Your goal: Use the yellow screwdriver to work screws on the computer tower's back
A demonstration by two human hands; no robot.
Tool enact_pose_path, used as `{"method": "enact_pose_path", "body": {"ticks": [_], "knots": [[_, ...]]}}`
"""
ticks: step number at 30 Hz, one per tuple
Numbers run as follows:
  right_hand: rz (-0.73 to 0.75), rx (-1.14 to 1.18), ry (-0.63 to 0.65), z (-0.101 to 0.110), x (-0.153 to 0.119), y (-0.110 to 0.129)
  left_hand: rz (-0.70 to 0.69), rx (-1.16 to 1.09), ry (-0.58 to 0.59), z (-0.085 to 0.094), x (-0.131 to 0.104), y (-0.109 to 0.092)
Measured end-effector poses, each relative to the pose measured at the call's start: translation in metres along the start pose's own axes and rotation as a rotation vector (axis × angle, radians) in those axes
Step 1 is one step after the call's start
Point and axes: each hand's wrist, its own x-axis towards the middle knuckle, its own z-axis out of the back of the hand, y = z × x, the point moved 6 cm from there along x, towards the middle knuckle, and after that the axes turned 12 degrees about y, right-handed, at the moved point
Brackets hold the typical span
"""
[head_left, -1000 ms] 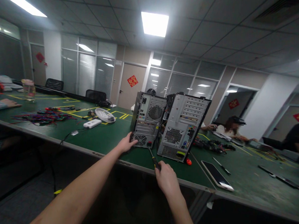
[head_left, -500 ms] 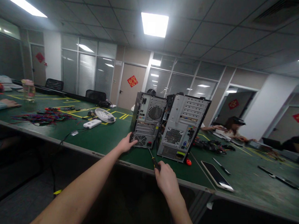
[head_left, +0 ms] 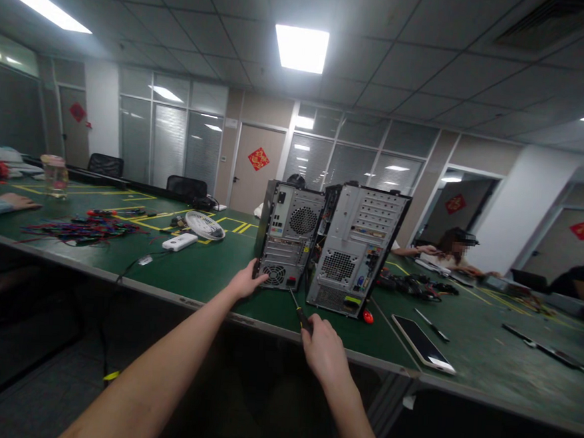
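Observation:
Two computer cases stand upright side by side, rear panels towards me. My left hand (head_left: pixel 247 280) grips the lower left edge of the smaller left computer case (head_left: pixel 284 245), its thumb lying against the back near the fan grille. In my right hand (head_left: pixel 324 347) is a screwdriver (head_left: pixel 299 311) with a black and yellow handle. Its shaft slants up and left, and the tip meets the bottom edge of that case, below the red power switch. Whether it sits in a screw is too small to tell. The taller right computer case (head_left: pixel 341 266) is untouched by either hand.
On the green table (head_left: pixel 208 276) lie a white power strip (head_left: pixel 179 242), a white fan cover (head_left: pixel 205 225) and a pile of thin wires (head_left: pixel 86 229) to the left. Rightward are a phone (head_left: pixel 422 343), a pen-like tool (head_left: pixel 431 325) and black cables (head_left: pixel 415 285). Other people sit at both sides.

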Motion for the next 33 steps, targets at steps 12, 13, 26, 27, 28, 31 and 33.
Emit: {"method": "enact_pose_path", "body": {"ticks": [12,13,26,27,28,31,33], "knots": [[-0.054,-0.119,-0.075,0.002,-0.004,0.013,0.003,0.015,0.001,-0.001,0.001,0.0],[-0.057,-0.139,-0.095,0.003,-0.004,0.015,0.004,0.02,0.0,-0.001,0.001,0.001],[0.001,-0.059,-0.192,-0.015,0.014,0.009,0.0,0.011,-0.009,-0.001,0.001,0.001],[0.004,-0.051,-0.197,-0.016,0.015,0.009,-0.003,0.012,-0.012,-0.001,0.002,0.001],[0.006,-0.044,-0.201,-0.016,0.015,0.009,-0.006,0.014,-0.013,-0.001,0.002,0.002],[0.012,-0.027,-0.207,-0.018,0.016,0.009,-0.009,0.015,-0.011,-0.002,0.003,0.004],[0.015,-0.017,-0.207,-0.018,0.016,0.009,-0.008,0.017,-0.011,-0.002,0.003,0.004]]}}
